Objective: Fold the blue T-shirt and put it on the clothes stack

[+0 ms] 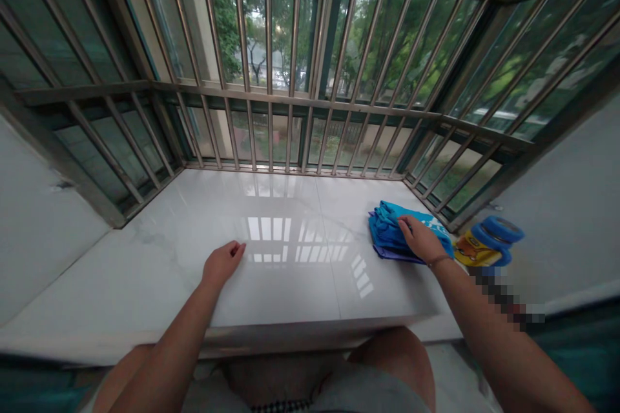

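Observation:
A small pile of folded blue cloth (385, 232) lies at the right of the white sill. Its top layer is bright turquoise with a white print near the right end, and a purple-blue layer shows underneath. My right hand (423, 240) rests on top of the pile, thumb and fingers closed on the upper cloth; the palm side is hidden. Over the bare sill to the left, my left hand (223, 262) is curled into a loose fist, and nothing shows in it. It is well apart from the cloth.
A blue-lidded plastic jar (489, 242) with a yellow label stands right of the pile, by the wall. Metal window bars (310, 110) enclose the back and both sides of the glossy white sill (281, 297). My knees are below its front edge.

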Demonstrator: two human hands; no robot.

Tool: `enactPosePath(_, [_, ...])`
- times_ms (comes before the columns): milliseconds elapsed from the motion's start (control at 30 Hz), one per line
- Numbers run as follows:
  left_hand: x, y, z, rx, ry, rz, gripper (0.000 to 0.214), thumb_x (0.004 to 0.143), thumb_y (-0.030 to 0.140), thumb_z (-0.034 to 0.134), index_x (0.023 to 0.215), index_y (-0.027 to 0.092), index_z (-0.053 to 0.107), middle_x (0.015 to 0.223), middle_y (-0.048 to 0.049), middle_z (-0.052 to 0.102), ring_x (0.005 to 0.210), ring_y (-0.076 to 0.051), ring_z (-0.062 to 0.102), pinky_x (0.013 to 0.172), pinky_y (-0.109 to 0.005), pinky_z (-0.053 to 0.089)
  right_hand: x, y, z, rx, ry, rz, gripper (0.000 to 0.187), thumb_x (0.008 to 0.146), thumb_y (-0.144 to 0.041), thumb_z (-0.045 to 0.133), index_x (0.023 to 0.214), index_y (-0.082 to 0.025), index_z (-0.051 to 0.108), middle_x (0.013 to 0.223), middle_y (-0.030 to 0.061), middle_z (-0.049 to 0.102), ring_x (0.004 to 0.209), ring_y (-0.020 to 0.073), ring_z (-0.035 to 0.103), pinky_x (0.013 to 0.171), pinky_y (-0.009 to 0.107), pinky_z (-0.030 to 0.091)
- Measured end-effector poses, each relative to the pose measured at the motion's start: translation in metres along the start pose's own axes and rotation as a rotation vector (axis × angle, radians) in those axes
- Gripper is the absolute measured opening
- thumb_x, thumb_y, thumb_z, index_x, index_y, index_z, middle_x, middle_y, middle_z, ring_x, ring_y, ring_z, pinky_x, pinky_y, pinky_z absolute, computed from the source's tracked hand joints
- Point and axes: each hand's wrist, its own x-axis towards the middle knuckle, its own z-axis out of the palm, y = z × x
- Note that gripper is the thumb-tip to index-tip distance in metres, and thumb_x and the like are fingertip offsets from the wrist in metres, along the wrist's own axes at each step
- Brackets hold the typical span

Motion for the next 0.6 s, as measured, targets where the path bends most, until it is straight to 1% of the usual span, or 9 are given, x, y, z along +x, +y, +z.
enactPosePath(100, [0.0,-0.001,0.0,-0.009,0.002,0.005,0.042,0.107,0.053,0.046,0.078,0.026,0.061,0.073,0.0004,0.066,0.073,-0.019,0.063,0.067,-0.029,0.035,0.039,-0.004,-0.017,-0.044,0.063,0.123,0.048,0.112,-0.044,0.032,0.125,-0.021,0.072,0.115,0.011,0.081,0.108,0.0271,0.074,0.097,0.037,0.055])
enactPosePath(200, [0.001,-0.002,0.001,-0.003,0.004,-0.003,0.042,0.107,0.053,0.047,0.078,0.026,0.061,0.074,0.0001,0.067,0.073,-0.02,0.063,0.066,-0.029,0.035,0.085,0.0,-0.028,-0.087,0.121,0.26,0.054,0.113,-0.038,0.026,0.128,-0.016,0.073,0.119,0.0166,0.08,0.112,0.0287,0.073,0.097,0.038,0.054])
enactPosePath(267, [0.001,-0.003,0.002,-0.003,0.008,0.0,0.042,0.107,0.052,0.047,0.078,0.026,0.061,0.074,0.0,0.068,0.073,-0.02,0.062,0.066,-0.029,0.035,0.106,0.004,-0.025,-0.117,0.11,0.35,0.052,0.11,-0.033,0.03,0.13,-0.013,0.074,0.125,0.0211,0.078,0.115,0.0307,0.073,0.099,0.04,0.054])
enactPosePath(300, [0.002,-0.003,0.002,-0.004,0.012,0.002,0.041,0.107,0.052,0.047,0.078,0.026,0.061,0.075,0.0,0.068,0.073,-0.019,0.062,0.067,-0.029,0.035,0.111,0.005,-0.019,-0.131,0.091,0.387,0.05,0.108,-0.031,0.035,0.132,-0.012,0.074,0.128,0.0227,0.077,0.118,0.0319,0.073,0.101,0.042,0.055])
enactPosePath(367, [0.003,-0.004,0.003,-0.004,0.018,0.003,0.041,0.107,0.051,0.047,0.078,0.025,0.06,0.075,0.0001,0.068,0.073,-0.019,0.062,0.067,-0.029,0.034,0.107,0.007,0.001,-0.155,0.042,0.44,0.05,0.104,-0.033,0.043,0.14,-0.013,0.073,0.137,0.024,0.073,0.126,0.0351,0.07,0.108,0.049,0.053])
enactPosePath(400, [0.003,-0.004,0.003,0.001,0.019,-0.003,0.042,0.107,0.052,0.047,0.077,0.025,0.059,0.075,0.0001,0.068,0.073,-0.019,0.062,0.066,-0.029,0.034,0.099,0.007,0.013,-0.167,0.015,0.458,0.052,0.104,-0.036,0.045,0.143,-0.015,0.072,0.141,0.0235,0.072,0.131,0.0373,0.068,0.113,0.055,0.05])
enactPosePath(500, [0.004,-0.004,0.003,0.028,0.022,-0.019,0.043,0.108,0.053,0.045,0.077,0.025,0.058,0.075,-0.0001,0.067,0.073,-0.019,0.061,0.064,-0.03,0.031,0.071,0.007,0.045,-0.196,-0.06,0.468,0.059,0.103,-0.055,0.046,0.147,-0.025,0.071,0.156,0.0188,0.065,0.146,0.0434,0.057,0.122,0.074,0.034])
enactPosePath(533, [0.004,-0.003,0.003,0.039,0.023,-0.02,0.044,0.108,0.053,0.045,0.077,0.025,0.058,0.074,-0.0002,0.067,0.073,-0.019,0.061,0.064,-0.03,0.031,0.064,0.008,0.052,-0.201,-0.082,0.455,0.061,0.103,-0.06,0.045,0.148,-0.028,0.071,0.16,0.0165,0.062,0.15,0.044,0.053,0.124,0.077,0.029])
enactPosePath(600, [0.003,-0.002,0.002,0.055,0.027,-0.022,0.044,0.108,0.053,0.045,0.076,0.025,0.056,0.073,-0.0004,0.066,0.072,-0.02,0.06,0.063,-0.03,0.03,0.055,0.01,0.057,-0.204,-0.122,0.419,0.066,0.102,-0.066,0.045,0.152,-0.03,0.068,0.167,0.0131,0.056,0.156,0.0436,0.046,0.126,0.078,0.024])
